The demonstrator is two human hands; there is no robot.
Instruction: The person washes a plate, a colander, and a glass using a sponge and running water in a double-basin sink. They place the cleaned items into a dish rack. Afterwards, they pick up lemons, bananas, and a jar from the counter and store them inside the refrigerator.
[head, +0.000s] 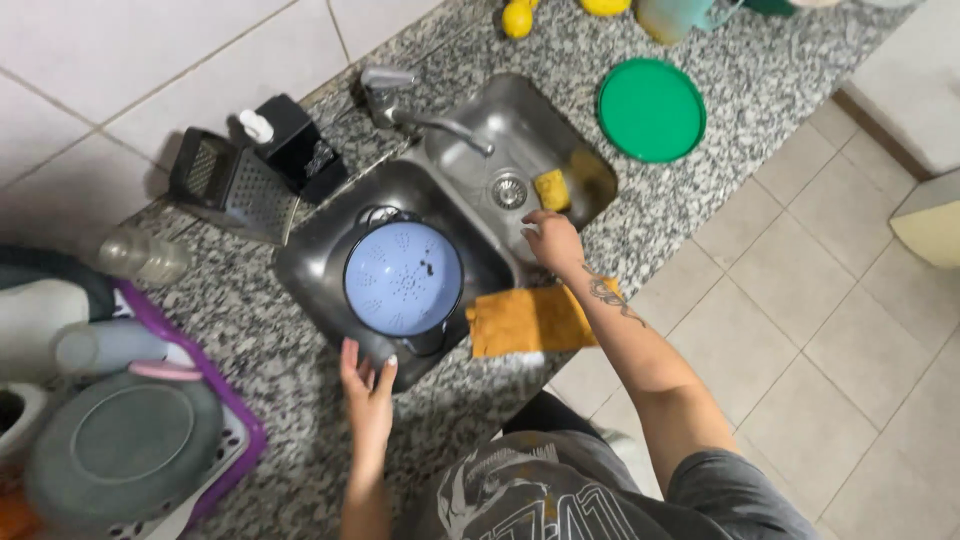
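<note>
- The left hand [366, 388] is open, fingers spread, and holds nothing. It rests on the near edge of the sink [300, 262], just beside the colander.
- The blue colander [403, 277] sits in the left bowl of the sink, with its round back facing up.
- The right hand [553, 240] lies on the wall between the two sink bowls. Its fingers are bent a little, and it holds nothing that shows.
- A yellow sponge [550, 189] lies in the right bowl, near the drain.
- An orange cloth [527, 320] hangs over the sink's front edge, under the right arm.
- A green lid [651, 109] lies on the counter.
- A metal grater [236, 186] stands behind the sink.
</note>
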